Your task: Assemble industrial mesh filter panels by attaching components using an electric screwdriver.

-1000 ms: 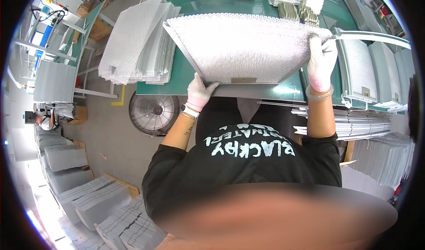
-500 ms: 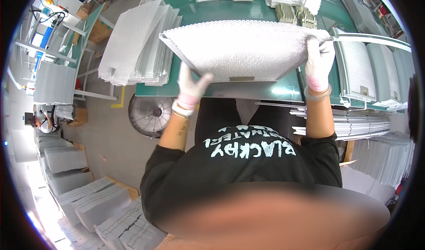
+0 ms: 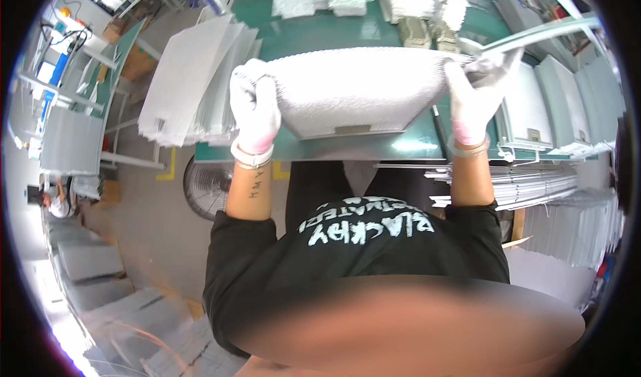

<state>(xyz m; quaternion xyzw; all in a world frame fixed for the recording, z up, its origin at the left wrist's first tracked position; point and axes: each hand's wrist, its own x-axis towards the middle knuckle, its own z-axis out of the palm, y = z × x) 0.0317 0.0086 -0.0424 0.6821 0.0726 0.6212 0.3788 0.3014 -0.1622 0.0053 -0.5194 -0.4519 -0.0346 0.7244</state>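
Head — left hand [image 3: 255,107] now higher on panel [image 3: 360,87]

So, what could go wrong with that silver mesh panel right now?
The tilted silver mesh panel could slip if the white-gloved left hand at its upper-left corner loosens. That hand also appears close to the stack of thin, whitish mesh sheets and might knock it. The long, pale metal strip jutting past the white-gloved right hand might catch on something.

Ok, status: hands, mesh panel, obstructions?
Left hand gripping left edge, right hand at right corner. Mesh panel tilted over green table. White strip close to right hand.
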